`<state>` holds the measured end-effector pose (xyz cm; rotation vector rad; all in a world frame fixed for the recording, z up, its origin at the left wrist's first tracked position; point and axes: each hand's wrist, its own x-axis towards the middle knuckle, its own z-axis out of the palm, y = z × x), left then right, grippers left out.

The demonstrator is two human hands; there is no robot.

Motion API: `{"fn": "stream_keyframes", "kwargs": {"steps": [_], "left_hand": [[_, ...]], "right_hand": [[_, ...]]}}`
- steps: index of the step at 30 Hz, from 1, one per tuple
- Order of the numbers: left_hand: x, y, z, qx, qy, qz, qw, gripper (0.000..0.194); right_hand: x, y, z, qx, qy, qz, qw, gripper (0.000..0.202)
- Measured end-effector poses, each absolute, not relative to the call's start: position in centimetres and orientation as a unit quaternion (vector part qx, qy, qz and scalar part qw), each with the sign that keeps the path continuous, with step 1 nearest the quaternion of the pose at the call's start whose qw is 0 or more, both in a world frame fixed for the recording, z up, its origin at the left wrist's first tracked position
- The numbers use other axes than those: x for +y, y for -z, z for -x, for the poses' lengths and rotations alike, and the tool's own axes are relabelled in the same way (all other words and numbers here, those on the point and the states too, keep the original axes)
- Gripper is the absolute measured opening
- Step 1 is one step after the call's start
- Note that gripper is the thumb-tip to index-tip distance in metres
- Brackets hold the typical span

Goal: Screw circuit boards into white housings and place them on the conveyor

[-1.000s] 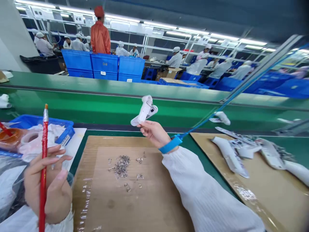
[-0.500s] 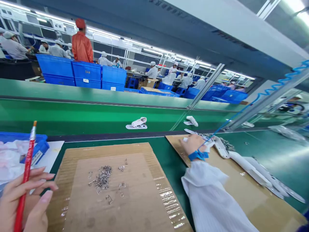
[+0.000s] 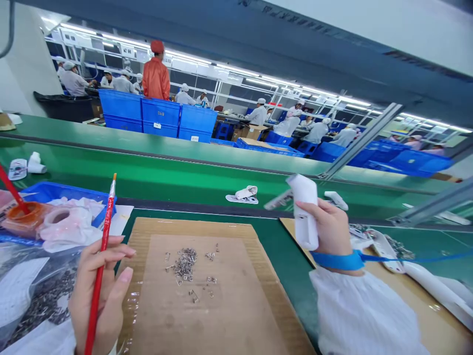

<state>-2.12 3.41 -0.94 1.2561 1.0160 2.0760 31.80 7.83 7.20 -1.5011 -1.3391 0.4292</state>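
My left hand [image 3: 101, 291] holds a slim red paintbrush [image 3: 100, 268] upright across its fingers, bristles up. In front of it, a pile of small metal springs and clips [image 3: 185, 264] lies on a taped cardboard sheet [image 3: 218, 315]. My right hand [image 3: 330, 224] wears a blue wrist strap and grips a white plastic housing [image 3: 306, 212], raised above the gap beside the cardboard. A blurred, thin printed piece [image 3: 280, 199] sticks out at the housing's left; whether it is attached I cannot tell.
At left, a blue bin [image 3: 51, 188] holds an orange glue pot [image 3: 25, 217] and crumpled tissue, with a bag of metal parts [image 3: 48, 301] nearer. White housings [image 3: 439, 291] lie on the right cardboard. A belt with white parts [image 3: 247, 192] runs behind; people work beyond blue crates.
My right hand has lifted the white housing off the right cardboard, bringing it up and closer. The view has swung left, revealing the glue pot. My left hand keeps the paintbrush.
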Motion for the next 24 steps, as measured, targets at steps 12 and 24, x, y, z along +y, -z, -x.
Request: {"fn": "stream_keyframes", "kwargs": {"steps": [12, 24], "left_hand": [[1.9, -3.3, 1.6, 0.346, -0.842, -0.33, 0.25, 0.043], [2.9, -3.5, 2.9, 0.411, -0.746, -0.205, 0.482, 0.037]], "right_hand": [[2.6, -5.1, -7.0, -0.867, -0.169, 0.312, 0.349, 0.027], [6.1, -6.7, -10.6, -0.817, -0.506, 0.233, 0.146, 0.02]]}}
